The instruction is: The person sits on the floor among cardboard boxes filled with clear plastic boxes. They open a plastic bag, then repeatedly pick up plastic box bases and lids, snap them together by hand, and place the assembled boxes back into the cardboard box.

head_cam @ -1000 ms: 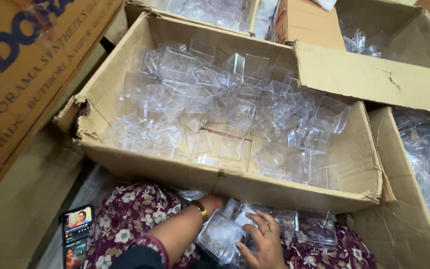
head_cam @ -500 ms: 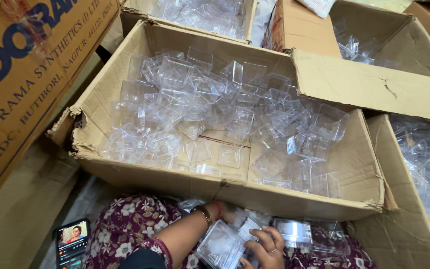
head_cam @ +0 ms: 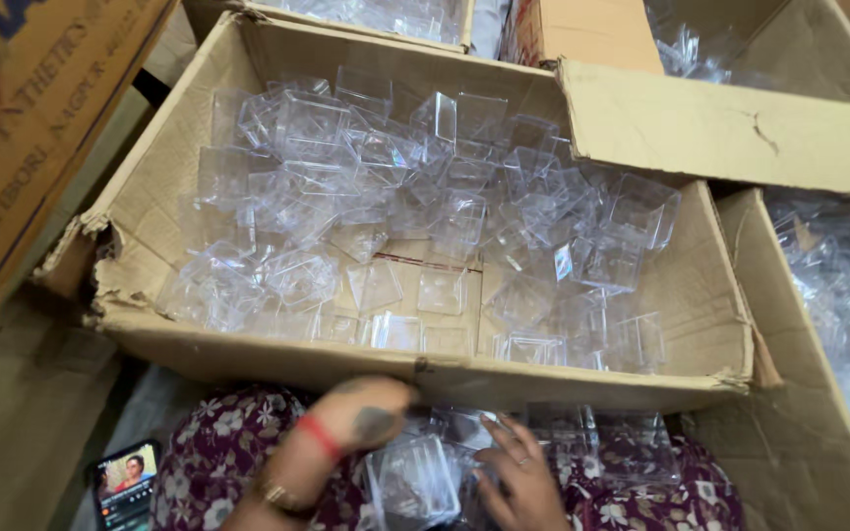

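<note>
Left hand curled loosely over a clear plastic box; right hand, fingers spread, touches its right side. Box lies between both hands.

The one head-worn camera looked steeply down from close above, facing forward over the person's lap into an open box just ahead; the hands showed only at the bottom edge, more boxes cropped at top and right
</note>
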Action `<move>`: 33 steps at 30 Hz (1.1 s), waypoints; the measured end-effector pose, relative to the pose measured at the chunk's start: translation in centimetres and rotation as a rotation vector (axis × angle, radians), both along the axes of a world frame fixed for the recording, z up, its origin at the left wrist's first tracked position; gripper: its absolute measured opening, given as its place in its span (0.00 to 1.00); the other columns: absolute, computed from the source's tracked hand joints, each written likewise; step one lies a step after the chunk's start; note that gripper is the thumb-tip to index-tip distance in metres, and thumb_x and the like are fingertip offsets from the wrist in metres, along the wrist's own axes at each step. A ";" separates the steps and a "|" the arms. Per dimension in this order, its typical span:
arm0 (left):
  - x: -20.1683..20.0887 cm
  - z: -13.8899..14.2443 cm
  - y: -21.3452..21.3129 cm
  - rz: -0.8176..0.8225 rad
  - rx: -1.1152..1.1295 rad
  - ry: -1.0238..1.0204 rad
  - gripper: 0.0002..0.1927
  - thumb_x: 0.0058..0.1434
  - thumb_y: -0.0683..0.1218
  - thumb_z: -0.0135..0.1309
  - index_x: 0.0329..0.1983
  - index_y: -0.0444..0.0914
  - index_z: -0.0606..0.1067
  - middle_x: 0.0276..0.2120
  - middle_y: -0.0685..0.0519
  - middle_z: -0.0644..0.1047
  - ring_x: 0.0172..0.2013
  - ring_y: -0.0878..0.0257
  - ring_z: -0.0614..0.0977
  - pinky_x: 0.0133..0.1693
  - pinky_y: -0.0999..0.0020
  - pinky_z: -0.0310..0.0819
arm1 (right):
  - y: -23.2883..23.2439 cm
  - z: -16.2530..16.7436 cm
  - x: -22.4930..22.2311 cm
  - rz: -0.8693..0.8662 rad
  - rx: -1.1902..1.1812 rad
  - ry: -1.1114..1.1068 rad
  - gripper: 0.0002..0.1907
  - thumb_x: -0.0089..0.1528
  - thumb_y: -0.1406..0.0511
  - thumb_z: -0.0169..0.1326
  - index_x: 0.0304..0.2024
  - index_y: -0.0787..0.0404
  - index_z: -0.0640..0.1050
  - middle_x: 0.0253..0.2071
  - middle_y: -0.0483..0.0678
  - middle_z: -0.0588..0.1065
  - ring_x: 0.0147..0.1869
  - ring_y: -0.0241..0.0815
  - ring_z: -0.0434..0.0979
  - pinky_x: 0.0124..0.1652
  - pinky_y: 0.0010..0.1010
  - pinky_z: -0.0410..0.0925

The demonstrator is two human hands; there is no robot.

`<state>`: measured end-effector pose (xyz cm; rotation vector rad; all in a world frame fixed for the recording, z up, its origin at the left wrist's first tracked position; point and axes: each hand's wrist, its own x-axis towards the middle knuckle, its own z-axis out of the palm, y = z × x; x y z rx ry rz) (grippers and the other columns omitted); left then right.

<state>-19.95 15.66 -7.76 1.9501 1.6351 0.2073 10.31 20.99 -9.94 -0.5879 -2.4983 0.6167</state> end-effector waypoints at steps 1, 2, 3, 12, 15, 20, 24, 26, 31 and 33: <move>-1.0 3.7 -0.9 0.037 0.179 -0.076 0.16 0.56 0.44 0.50 0.48 0.41 0.79 0.39 0.44 0.82 0.42 0.46 0.83 0.46 0.54 0.76 | 0.2 1.6 -0.5 -0.016 0.007 0.021 0.10 0.55 0.64 0.64 0.38 0.59 0.82 0.63 0.59 0.73 0.68 0.62 0.65 0.61 0.50 0.60; -1.9 7.2 -1.5 0.074 0.358 -0.156 0.21 0.53 0.41 0.49 0.51 0.41 0.78 0.37 0.44 0.83 0.41 0.47 0.83 0.45 0.53 0.76 | 0.5 3.5 -0.8 0.005 0.048 0.078 0.09 0.55 0.65 0.63 0.39 0.58 0.82 0.61 0.57 0.74 0.66 0.60 0.68 0.61 0.49 0.62; -2.8 10.3 -1.5 0.159 0.199 -0.178 0.22 0.58 0.43 0.48 0.57 0.45 0.77 0.39 0.46 0.83 0.42 0.49 0.84 0.46 0.55 0.76 | 0.9 5.8 -1.0 0.025 0.089 0.130 0.09 0.55 0.65 0.62 0.39 0.57 0.82 0.59 0.55 0.76 0.65 0.59 0.71 0.61 0.48 0.64; -7.0 16.0 6.1 0.807 0.486 -0.363 0.22 0.64 0.48 0.50 0.60 0.37 0.73 0.48 0.41 0.80 0.44 0.47 0.83 0.43 0.56 0.75 | 19.1 17.1 -14.1 0.049 0.228 -0.156 0.11 0.65 0.61 0.56 0.44 0.61 0.81 0.39 0.55 0.79 0.45 0.56 0.78 0.44 0.45 0.71; -7.2 13.3 6.2 0.496 -0.029 0.305 0.20 0.64 0.59 0.52 0.46 0.39 0.75 0.36 0.45 0.81 0.40 0.47 0.83 0.41 0.52 0.76 | 24.0 12.5 -20.8 0.097 -0.017 -0.711 0.16 0.62 0.56 0.54 0.47 0.56 0.81 0.44 0.53 0.81 0.48 0.55 0.79 0.47 0.47 0.71; -8.2 10.9 5.6 0.501 0.318 0.207 0.06 0.61 0.46 0.49 0.32 0.40 0.74 0.22 0.45 0.79 0.26 0.47 0.82 0.30 0.51 0.75 | 21.4 2.6 -22.6 0.249 0.145 -1.020 0.20 0.62 0.53 0.58 0.49 0.58 0.78 0.45 0.52 0.79 0.55 0.56 0.76 0.50 0.48 0.71; -8.1 10.8 5.4 0.508 0.280 0.188 0.07 0.62 0.46 0.48 0.30 0.40 0.73 0.19 0.46 0.77 0.24 0.49 0.82 0.28 0.53 0.75 | 17.7 -1.0 -20.0 0.268 0.138 -1.058 0.47 0.50 0.55 0.69 0.67 0.60 0.63 0.58 0.59 0.70 0.60 0.59 0.70 0.53 0.47 0.68; -8.1 11.1 5.3 0.540 0.303 0.145 0.09 0.64 0.48 0.48 0.32 0.39 0.73 0.18 0.46 0.77 0.23 0.48 0.82 0.28 0.53 0.75 | 16.9 -1.6 -19.6 0.237 0.096 -1.136 0.53 0.49 0.54 0.71 0.70 0.57 0.59 0.60 0.61 0.67 0.62 0.60 0.67 0.55 0.47 0.66; -9.2 12.8 4.7 0.642 0.304 0.110 0.14 0.65 0.51 0.50 0.46 0.37 0.74 0.20 0.44 0.78 0.23 0.45 0.81 0.28 0.49 0.73 | 17.0 -3.2 -19.0 0.149 0.108 -1.179 0.39 0.50 0.54 0.69 0.57 0.61 0.67 0.57 0.56 0.69 0.64 0.56 0.68 0.57 0.45 0.67; -10.0 13.2 4.2 0.653 0.222 0.171 0.19 0.64 0.53 0.51 0.53 0.38 0.73 0.22 0.44 0.78 0.23 0.44 0.80 0.29 0.48 0.73 | 18.1 -3.8 -18.8 0.116 0.153 -1.098 0.27 0.55 0.58 0.65 0.52 0.60 0.71 0.52 0.55 0.72 0.59 0.56 0.72 0.52 0.48 0.68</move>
